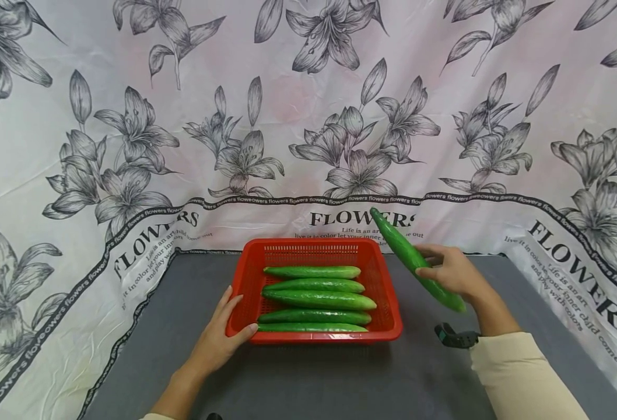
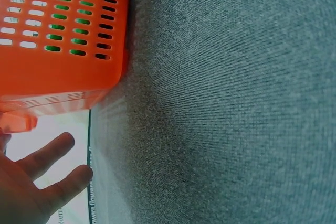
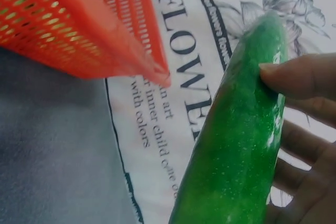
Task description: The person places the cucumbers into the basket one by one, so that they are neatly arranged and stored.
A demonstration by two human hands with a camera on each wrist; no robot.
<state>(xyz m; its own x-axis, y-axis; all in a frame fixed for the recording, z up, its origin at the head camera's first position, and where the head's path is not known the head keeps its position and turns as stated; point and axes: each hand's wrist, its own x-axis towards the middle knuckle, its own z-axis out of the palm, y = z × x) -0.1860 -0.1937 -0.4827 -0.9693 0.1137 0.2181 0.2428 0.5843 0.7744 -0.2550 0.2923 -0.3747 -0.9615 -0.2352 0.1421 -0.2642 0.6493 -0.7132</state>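
A long glossy green cucumber (image 1: 403, 248) is held up at a slant in my right hand (image 1: 452, 269), to the right of the red basket (image 1: 392, 315). In the right wrist view, the thumb lies on one side of this cucumber (image 3: 231, 150) and the fingers on the other. Several more cucumbers (image 1: 319, 300) lie side by side in the basket. My left hand (image 1: 219, 332) holds the basket's front left corner, thumb on the rim. Two of its fingers (image 2: 68, 184) stick out straight past the basket in the left wrist view.
The perforated basket stands on a dark grey cloth-covered table (image 1: 308, 385). Behind and beside it hangs a white curtain (image 1: 266, 221) with printed flowers and lettering. A black band (image 1: 456, 337) sits around the right wrist.
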